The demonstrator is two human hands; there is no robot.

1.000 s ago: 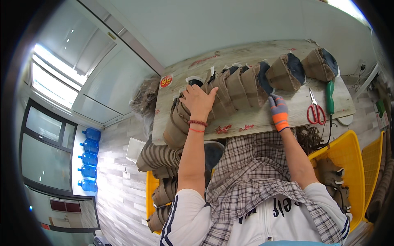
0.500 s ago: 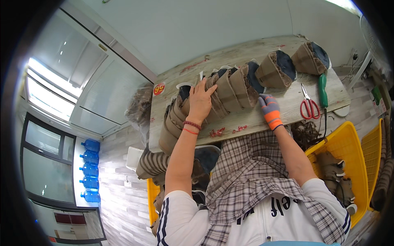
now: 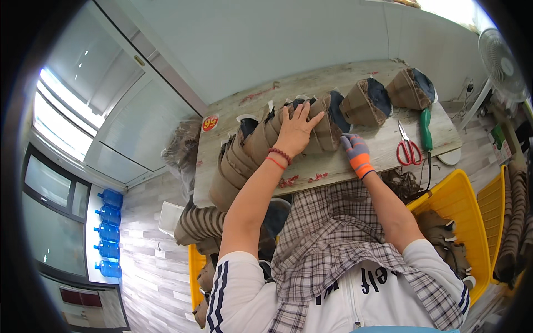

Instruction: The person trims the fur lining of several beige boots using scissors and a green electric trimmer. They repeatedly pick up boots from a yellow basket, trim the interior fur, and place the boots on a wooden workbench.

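The head view shows a slanting row of nested brown fabric pieces [image 3: 258, 145], cup-shaped, lying along the near left part of a worn wooden table [image 3: 233, 106]. The bare left hand [image 3: 300, 132] lies over the row's right part, its fingers spread apart and palm down, not closed around any piece. The right hand [image 3: 357, 155], in a grey and orange glove, rests just beside the row's right end with its fingers close together; whether they pinch the last piece's edge, I cannot tell.

Beyond that end, two single fabric pieces [image 3: 363, 104] stand apart on their sides, dark lining facing right. Near them lie red-handled scissors [image 3: 406, 140], blades pointing away from the person, and a green-handled tool [image 3: 426, 130] with a black cord. Red scraps [image 3: 289, 181] dot the table's near edge, and a round red sticker [image 3: 209, 123] marks its left side.

Below, a yellow basket [image 3: 469, 208] on the right holds more brown pieces. Farther out are a white fan [image 3: 498, 61] at right and blue water bottles [image 3: 107, 233] at left.
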